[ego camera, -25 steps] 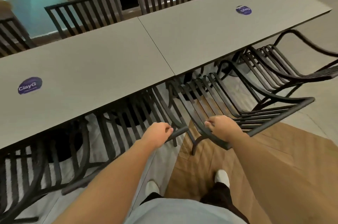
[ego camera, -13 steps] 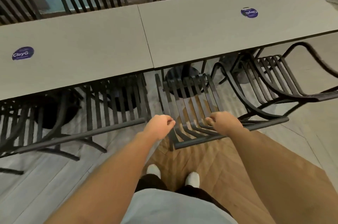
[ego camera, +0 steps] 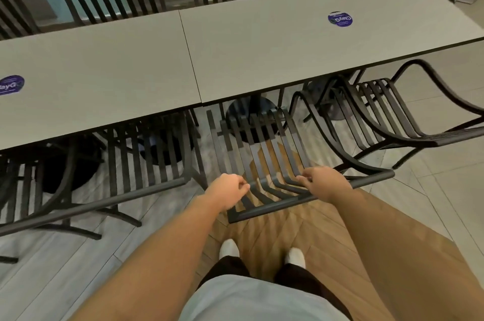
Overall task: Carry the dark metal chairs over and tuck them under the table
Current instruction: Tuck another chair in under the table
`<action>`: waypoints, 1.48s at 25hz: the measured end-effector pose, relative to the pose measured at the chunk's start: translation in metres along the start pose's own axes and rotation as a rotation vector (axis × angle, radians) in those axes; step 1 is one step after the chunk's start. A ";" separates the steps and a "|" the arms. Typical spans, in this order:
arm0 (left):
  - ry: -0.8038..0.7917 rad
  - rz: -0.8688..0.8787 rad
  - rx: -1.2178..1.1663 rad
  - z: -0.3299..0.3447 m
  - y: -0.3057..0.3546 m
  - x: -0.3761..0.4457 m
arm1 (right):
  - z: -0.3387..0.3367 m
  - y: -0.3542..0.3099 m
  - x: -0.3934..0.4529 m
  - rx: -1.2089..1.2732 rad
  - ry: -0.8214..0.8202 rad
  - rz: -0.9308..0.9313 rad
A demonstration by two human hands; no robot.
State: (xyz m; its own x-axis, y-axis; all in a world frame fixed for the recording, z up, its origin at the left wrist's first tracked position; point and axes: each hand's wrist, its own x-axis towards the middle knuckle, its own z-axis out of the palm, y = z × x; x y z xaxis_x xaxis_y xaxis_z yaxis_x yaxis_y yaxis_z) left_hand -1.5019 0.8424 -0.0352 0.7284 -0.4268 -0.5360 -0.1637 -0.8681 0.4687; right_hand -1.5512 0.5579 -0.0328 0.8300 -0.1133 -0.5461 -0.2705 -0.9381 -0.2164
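your left hand (ego camera: 227,189) + right hand (ego camera: 323,183) fingers curled round chair (ego camera: 272,147) top rail | chair seat front under bench (ego camera: 288,58) edge

Light soft, even, from overhead; no hard glare on grey tabletop (ego camera: 288,40). Floor under table dim, chair slats (ego camera: 264,153) throwing faint blurred shadows. My forearms (ego camera: 162,250) close to lens, warm-toned, slightly soft. Wide-angle bends table edges, stretches frame corners. Centre reasonably sharp.
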 end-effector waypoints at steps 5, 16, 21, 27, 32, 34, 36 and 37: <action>0.006 -0.084 -0.029 0.023 0.033 0.008 | -0.007 0.049 0.012 -0.038 -0.070 -0.061; 0.052 -0.233 0.167 0.122 0.123 0.033 | -0.006 0.160 0.026 -0.259 -0.132 -0.280; 0.132 -0.277 0.306 0.132 0.130 0.040 | -0.003 0.165 0.029 -0.277 -0.101 -0.302; 0.064 -0.280 0.315 0.145 0.143 0.043 | 0.005 0.191 0.026 -0.303 -0.057 -0.337; 0.062 -0.280 0.330 0.144 0.150 0.052 | 0.000 0.204 0.040 -0.321 -0.063 -0.371; 0.073 -0.277 0.340 0.139 0.151 0.059 | -0.006 0.203 0.046 -0.342 -0.058 -0.377; 0.082 -0.272 0.341 0.134 0.150 0.071 | -0.015 0.202 0.056 -0.352 -0.044 -0.368; 0.086 -0.267 0.350 0.130 0.152 0.077 | -0.021 0.202 0.061 -0.360 -0.041 -0.358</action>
State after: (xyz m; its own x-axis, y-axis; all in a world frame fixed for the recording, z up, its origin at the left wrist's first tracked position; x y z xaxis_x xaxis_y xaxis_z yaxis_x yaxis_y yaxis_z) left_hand -1.5575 0.6450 -0.0963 0.8257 -0.1660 -0.5391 -0.1667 -0.9848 0.0479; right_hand -1.5449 0.3551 -0.0929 0.8180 0.2424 -0.5216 0.2192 -0.9698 -0.1069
